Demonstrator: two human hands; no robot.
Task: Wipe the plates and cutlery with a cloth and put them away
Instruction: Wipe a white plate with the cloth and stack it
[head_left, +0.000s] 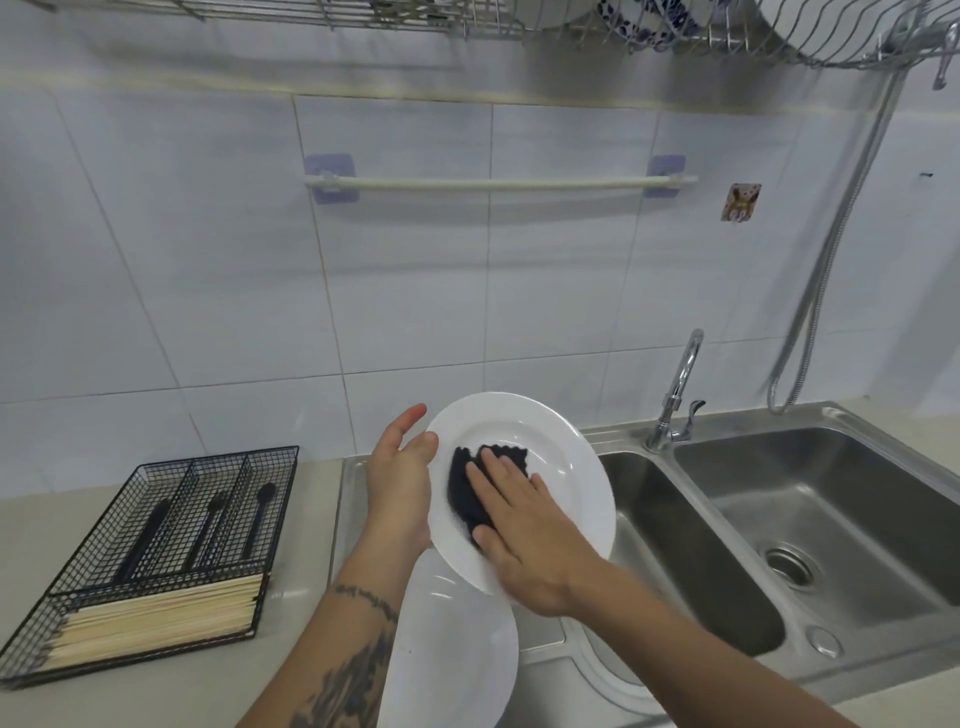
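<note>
I hold a white plate (561, 467) tilted above the sink's drainboard. My left hand (400, 483) supports its left rim, thumb on the front edge and fingers behind. My right hand (524, 530) lies flat with straight fingers, pressing a dark cloth (470, 488) against the plate's inner face. A second white plate (452, 644) lies below, partly hidden by my left forearm. Black cutlery (208, 525) lies in a black wire tray (156, 566) on the counter at the left.
Pale chopsticks (156, 618) fill the tray's front compartment. A double steel sink (810, 525) with a tap (675, 400) is at the right. A wire dish rack (675, 31) with plates hangs overhead. A towel rail (498, 183) runs along the tiled wall.
</note>
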